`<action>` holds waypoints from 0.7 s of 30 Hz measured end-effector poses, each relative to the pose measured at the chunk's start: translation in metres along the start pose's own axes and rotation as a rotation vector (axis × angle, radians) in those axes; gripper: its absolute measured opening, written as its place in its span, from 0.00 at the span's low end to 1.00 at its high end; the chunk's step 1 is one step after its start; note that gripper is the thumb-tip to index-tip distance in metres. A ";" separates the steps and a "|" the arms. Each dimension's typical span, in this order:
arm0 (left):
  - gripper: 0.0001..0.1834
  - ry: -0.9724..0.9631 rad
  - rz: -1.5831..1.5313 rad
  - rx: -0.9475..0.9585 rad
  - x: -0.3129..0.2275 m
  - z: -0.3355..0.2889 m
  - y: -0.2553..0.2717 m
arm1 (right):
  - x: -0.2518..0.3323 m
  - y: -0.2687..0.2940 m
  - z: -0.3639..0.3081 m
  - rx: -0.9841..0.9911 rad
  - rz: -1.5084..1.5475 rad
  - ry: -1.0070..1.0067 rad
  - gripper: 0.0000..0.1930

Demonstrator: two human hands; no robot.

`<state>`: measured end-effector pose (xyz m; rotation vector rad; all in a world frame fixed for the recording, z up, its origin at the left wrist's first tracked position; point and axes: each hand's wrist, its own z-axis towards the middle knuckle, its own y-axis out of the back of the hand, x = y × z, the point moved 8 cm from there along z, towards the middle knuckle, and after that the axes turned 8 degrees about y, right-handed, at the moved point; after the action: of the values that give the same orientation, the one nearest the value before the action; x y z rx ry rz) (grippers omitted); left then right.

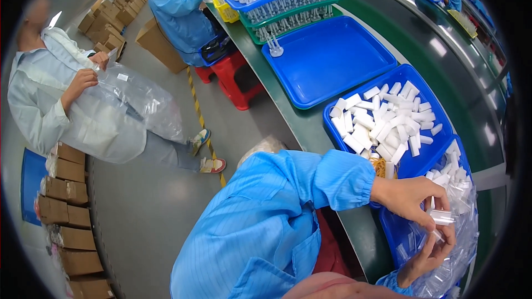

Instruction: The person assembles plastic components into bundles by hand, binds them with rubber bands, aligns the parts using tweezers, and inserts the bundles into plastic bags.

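Note:
At the right, over a blue tray (386, 232), my left hand (407, 199) is closed, thumb and fingertips pinching a short clear plastic tube (442, 217). My right hand (426, 257) is just below it, fingers bent around a small whitish piece (436, 236) that they partly hide. Under and beside both hands lie clear plastic bags (457, 254) and loose white pieces (451, 160). A neighbouring blue tray (332, 133) holds a heap of short white cylinders (382, 119). Yellow rubber bands (379, 166) show at its near end.
Farther along the bench is a blue tray (332, 66) with a few clear parts at its corner. Stacked trays (277, 3) of clear tubes stand beyond. A person (83, 88) holding a plastic bag stands left; another (177, 16) works near a red stool (235, 80). A green conveyor (421, 50) runs alongside.

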<state>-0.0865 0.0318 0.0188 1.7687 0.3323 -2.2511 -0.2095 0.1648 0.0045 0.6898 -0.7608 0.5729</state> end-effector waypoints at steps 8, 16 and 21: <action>0.26 -0.227 0.310 -0.214 -0.012 -0.007 0.007 | 0.004 0.000 0.010 -0.080 -0.135 -0.049 0.22; 0.25 -0.382 0.408 -0.269 -0.021 -0.013 0.001 | 0.006 -0.001 0.010 -0.074 -0.053 0.004 0.21; 0.26 -0.516 0.541 -0.333 -0.034 -0.022 -0.004 | 0.006 -0.003 0.009 -0.101 -0.035 -0.043 0.18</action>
<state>-0.0603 0.0447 0.0465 0.9228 0.0930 -2.0046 -0.2079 0.1575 0.0134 0.6231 -0.8107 0.4856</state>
